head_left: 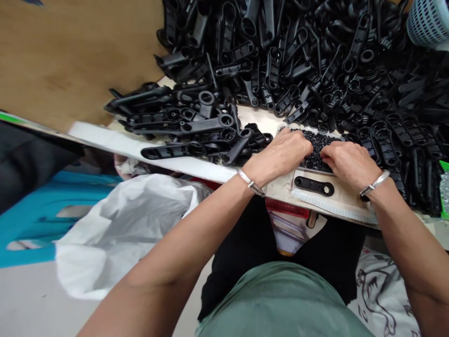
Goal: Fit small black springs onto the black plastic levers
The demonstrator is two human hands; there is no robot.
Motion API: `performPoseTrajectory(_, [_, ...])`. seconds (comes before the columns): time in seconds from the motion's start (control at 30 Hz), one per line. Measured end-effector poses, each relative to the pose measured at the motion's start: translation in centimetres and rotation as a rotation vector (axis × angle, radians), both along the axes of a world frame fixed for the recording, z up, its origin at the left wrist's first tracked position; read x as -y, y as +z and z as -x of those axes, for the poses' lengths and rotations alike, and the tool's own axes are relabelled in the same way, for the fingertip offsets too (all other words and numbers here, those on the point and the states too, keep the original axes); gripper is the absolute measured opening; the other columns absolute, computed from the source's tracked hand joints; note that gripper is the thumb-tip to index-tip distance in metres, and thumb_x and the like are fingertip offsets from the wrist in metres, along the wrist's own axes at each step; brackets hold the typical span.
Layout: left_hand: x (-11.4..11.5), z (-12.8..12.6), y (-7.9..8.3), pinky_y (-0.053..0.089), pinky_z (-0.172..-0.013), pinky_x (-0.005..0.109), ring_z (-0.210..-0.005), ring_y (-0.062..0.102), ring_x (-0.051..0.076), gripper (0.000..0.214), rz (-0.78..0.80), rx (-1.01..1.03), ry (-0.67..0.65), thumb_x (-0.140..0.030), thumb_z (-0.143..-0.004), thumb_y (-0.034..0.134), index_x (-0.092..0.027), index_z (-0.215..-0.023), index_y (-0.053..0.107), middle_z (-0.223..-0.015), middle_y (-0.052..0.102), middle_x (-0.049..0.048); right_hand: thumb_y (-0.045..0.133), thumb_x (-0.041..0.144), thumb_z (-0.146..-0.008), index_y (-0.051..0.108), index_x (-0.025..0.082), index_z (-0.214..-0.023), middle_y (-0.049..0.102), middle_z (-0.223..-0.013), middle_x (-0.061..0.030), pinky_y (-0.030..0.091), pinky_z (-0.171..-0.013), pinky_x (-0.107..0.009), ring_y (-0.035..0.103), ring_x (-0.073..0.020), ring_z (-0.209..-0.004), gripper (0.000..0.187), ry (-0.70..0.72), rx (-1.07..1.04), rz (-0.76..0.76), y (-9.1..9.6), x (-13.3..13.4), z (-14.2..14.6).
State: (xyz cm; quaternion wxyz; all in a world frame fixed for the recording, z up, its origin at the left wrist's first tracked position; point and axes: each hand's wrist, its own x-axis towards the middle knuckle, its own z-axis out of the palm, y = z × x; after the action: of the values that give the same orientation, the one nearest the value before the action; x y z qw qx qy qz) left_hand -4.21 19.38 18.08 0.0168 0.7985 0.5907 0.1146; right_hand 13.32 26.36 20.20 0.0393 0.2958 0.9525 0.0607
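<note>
Over at the clear tray, the left hand and right hand have fingers curled over the tiny black bits; can't tell if they're pinching any. One black lever lies just in front of the tray. A stray knock could probably spill bits onto it.

On the white cloth, well below the right grip, some black characters are printed beside a line drawing. One character looks like "2"; others, close to the right forearm, seem letters, but too blurred for reading any word.
</note>
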Motion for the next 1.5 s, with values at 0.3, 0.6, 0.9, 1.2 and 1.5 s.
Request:
performPoseTrajectory(0.3, [0.9,0.1,0.0,0.041,-0.073,0.03,-0.074,0.055,0.018,0.023,-0.06,0.323,0.04,-0.004,-0.083,0.05,-0.015,-0.071,0.066,-0.071,0.062,0.0038,0.059,0.014,-0.087,0.068,0.02,-0.084,0.066,-0.071,-0.0002,0.047,-0.061,-0.027,0.062,-0.0149,-0.063,0.012,-0.082,-0.617,0.396,0.4,0.8,-1.7])
performPoseTrajectory(0.6, [3.7,-1.8,0.0,0.053,-0.068,0.023,-0.07,0.064,0.011,0.007,0.011,1.459,0.168,-0.013,-0.072,0.074,-0.012,-0.077,0.069,-0.076,0.07,0.0015,0.078,0.026,-0.075,0.073,0.018,-0.088,0.067,-0.068,-0.0003,0.053,-0.05,-0.023,0.06,-0.0116,-0.054,0.016,-0.368,-1.204,0.962,-0.5,5.1,-2.4])
performPoseTrajectory(0.9, [6.2,-4.3,0.3,0.057,-0.07,0.021,-0.074,0.069,0.012,0.015,0.023,1.69,0.159,-0.008,-0.068,0.075,-0.013,-0.079,0.065,-0.076,0.07,0.0012,0.075,0.025,-0.078,0.071,0.02,-0.089,0.066,-0.074,-0.0001,0.054,-0.056,-0.026,0.062,-0.0132,-0.061,0.013,-0.352,-1.357,0.944,-2.2,8.3,-2.5])
performPoseTrajectory(1.2, [6.7,-4.6,0.5,0.054,-0.066,0.019,-0.073,0.067,0.011,0.014,0.0,1.557,0.14,-0.004,-0.071,0.071,-0.013,-0.079,0.065,-0.076,0.07,0.0011,0.076,0.022,-0.077,0.073,0.022,-0.087,0.069,-0.078,0.0007,0.055,-0.056,-0.025,0.062,-0.0114,-0.058,0.01,-0.318,-1.355,0.892,-2.2,8.7,-2.7])
performPoseTrajectory(1.5, [6.8,-5.1,0.1,0.053,-0.065,0.02,-0.07,0.066,0.011,0.012,-0.056,1.431,0.155,-0.005,-0.073,0.073,-0.014,-0.078,0.067,-0.075,0.07,0.0005,0.078,0.022,-0.075,0.073,0.02,-0.085,0.071,-0.073,0.0001,0.061,-0.056,-0.027,0.067,-0.0145,-0.057,0.011,-0.361,-1.303,0.742,-2.0,9.2,-3.0])
